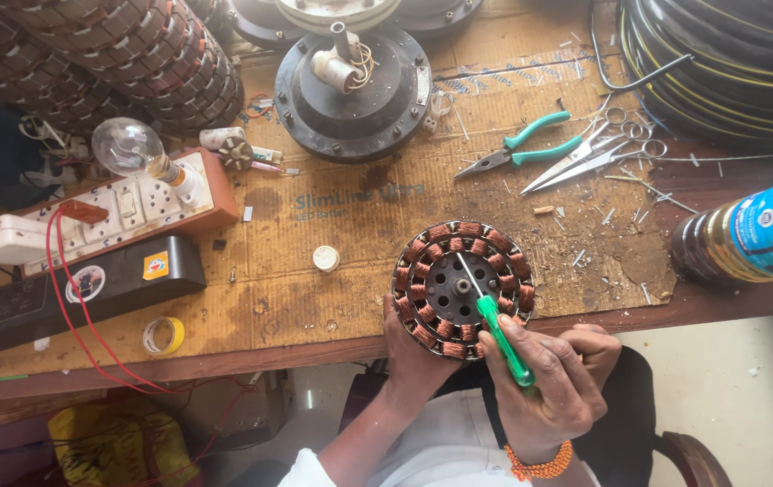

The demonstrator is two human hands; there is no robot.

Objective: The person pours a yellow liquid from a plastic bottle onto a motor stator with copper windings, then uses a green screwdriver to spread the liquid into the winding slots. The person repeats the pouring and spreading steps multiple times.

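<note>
From the head camera, a round fan stator sits at the near edge of a worn wooden workbench, on a scuffed sheet of brown cardboard; its ring of copper-wire coils, glossy and reddish, wraps a dark metal core pierced with small round holes. The left hand reaches up from below, fingers clasped around the stator's lower left rim. The right hand, a beaded orange bracelet at its wrist, is clenched on the translucent green plastic handle of a screwdriver, whose thin steel shaft slants up and left across the core. Farther back lie teal-handled pliers, steel scissors and a dark domed fan motor housing; a clear glass bulb stands on a switchboard.
</note>
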